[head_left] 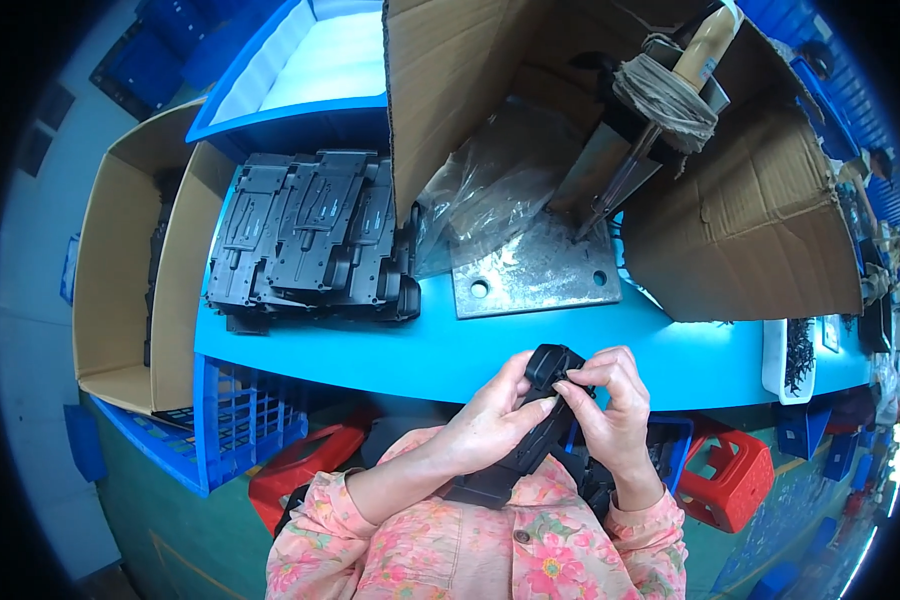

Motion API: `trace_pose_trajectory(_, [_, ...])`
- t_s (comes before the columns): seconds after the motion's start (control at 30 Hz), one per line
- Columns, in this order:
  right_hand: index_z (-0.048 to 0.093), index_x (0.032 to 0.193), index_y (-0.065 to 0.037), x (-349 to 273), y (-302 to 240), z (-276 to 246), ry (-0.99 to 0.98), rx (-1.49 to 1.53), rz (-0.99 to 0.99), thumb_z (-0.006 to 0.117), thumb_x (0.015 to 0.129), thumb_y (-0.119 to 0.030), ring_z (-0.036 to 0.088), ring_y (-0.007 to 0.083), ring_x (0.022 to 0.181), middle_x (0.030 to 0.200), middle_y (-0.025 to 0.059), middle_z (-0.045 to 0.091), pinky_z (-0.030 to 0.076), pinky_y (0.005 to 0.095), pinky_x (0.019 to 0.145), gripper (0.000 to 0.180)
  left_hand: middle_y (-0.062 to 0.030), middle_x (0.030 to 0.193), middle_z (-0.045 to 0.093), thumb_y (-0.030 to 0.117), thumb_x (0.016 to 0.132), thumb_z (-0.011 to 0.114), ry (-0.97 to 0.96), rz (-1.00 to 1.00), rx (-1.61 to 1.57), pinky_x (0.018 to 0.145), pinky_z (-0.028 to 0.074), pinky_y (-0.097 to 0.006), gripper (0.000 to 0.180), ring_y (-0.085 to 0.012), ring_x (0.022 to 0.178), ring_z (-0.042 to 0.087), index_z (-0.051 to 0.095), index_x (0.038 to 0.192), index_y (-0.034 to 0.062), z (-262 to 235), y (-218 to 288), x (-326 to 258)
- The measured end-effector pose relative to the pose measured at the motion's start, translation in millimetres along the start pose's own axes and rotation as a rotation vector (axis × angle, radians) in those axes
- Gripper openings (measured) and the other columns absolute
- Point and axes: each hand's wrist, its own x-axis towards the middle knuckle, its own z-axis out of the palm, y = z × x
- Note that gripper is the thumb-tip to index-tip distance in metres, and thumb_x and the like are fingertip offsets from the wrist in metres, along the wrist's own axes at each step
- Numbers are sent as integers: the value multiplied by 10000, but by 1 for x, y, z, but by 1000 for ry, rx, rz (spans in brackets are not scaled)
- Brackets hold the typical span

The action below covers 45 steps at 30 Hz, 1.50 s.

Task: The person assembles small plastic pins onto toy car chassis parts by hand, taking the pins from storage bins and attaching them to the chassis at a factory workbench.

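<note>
Both hands, left hand (490, 415) & right hand (610, 405), grip long black plastic part (535, 435) between them, its axis running up-right to down-left, above blue counter (370, 350) edge.

There is one view, taken from the person's head and looking steeply down and forward. The lens is a wide fisheye, so straight edges bow toward the dark round rim. Nearest, at the lower edge, are the person's chest and forearms; the left hand (490, 415) and right hand (610, 400) meet close below the lens, near the picture's centre. Beyond them runs the blue surface (370, 350), and farther off, toward the top, stands a cardboard box (470, 70). The floor shows at the lower corners.
</note>
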Motion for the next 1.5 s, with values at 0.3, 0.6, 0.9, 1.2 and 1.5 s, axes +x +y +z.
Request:
trace_pose_trajectory(0.3, [552,734,-35,3,-2,-2,-70,6,51,739,610,-15,505,222,709,724,76,531,375,316,647,226,-152,1138,490,17,879,477,9,-5,66,841,436,-279,465,-174,1048,506,256,1287,-11,-1,-2,0])
trace_pose_trajectory(0.6, [571,750,-33,2,1,-2,-36,19,25,739,610,-9,514,223,735,753,80,548,408,317,641,220,-131,1162,471,8,874,485,-1,37,52,873,420,-278,469,-164,1078,479,269,1290,-1,0,-4,0])
trace_pose_trajectory(0.9, [608,777,-45,-3,-2,1,42,-102,-166,744,585,-3,537,224,804,888,59,609,407,341,723,239,-147,1147,472,-10,862,476,-15,138,115,890,435,-305,438,-201,1085,499,284,1255,-14,-4,-6,-1])
trace_pose_trajectory(1.2, [634,855,-39,6,-7,-9,-93,-96,-199,654,700,-19,524,238,791,998,64,635,383,349,762,157,-66,1051,522,177,889,543,60,122,11,779,453,-237,353,-93,928,515,411,1160,-5,-6,-1,8])
trace_pose_trajectory(1.5, [650,910,-21,-1,5,-22,-132,141,53,685,681,3,557,200,757,821,83,605,446,296,657,233,-71,884,586,212,877,569,184,-8,-100,549,499,-210,369,-83,686,587,412,1128,-8,-3,6,4])
